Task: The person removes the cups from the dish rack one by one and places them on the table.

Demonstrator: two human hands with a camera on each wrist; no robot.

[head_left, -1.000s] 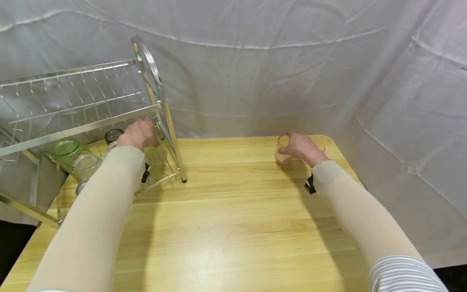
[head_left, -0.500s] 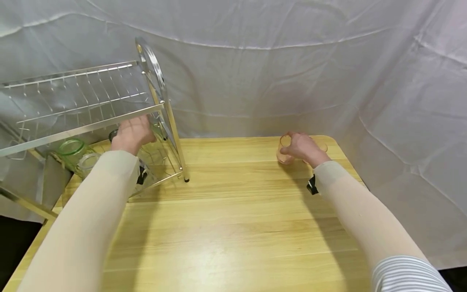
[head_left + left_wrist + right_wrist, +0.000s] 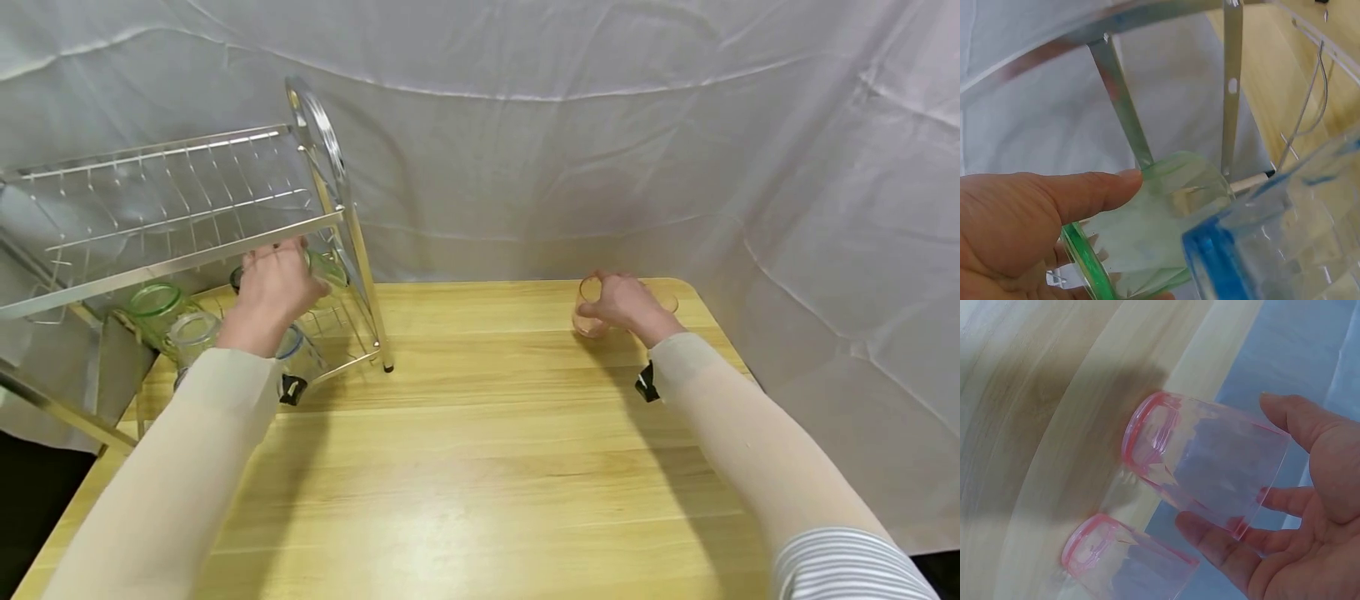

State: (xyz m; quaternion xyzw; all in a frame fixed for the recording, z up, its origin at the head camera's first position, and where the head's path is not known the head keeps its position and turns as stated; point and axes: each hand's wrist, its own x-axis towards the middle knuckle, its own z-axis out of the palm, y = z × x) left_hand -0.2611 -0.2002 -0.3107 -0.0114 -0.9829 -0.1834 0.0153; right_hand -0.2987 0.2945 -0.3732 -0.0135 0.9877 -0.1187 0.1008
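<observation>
With 12 o'clock straight ahead of the person, a wooden table (image 3: 480, 433) spreads from 6 o'clock outward. At 10 o'clock, a clear glass (image 3: 193, 333) sits within the metal rack (image 3: 225, 249). At 11 o'clock, a blue-rimmed glass (image 3: 300, 354) lies nearer than the left hand (image 3: 272, 287); this hand's straight thumb overlies a green-rimmed glass (image 3: 1172, 219) within the rack, its fingers partly hidden behind; whether it grips cannot be told. At 1 o'clock, the right hand (image 3: 626, 302) bends its thumb and fingers loosely round a pink glass (image 3: 1210, 450) standing on the table. A second pink glass (image 3: 1132, 565) stands near it at 3 o'clock. Beyond, at 12 o'clock, hangs a pale curtain (image 3: 480, 167).
</observation>
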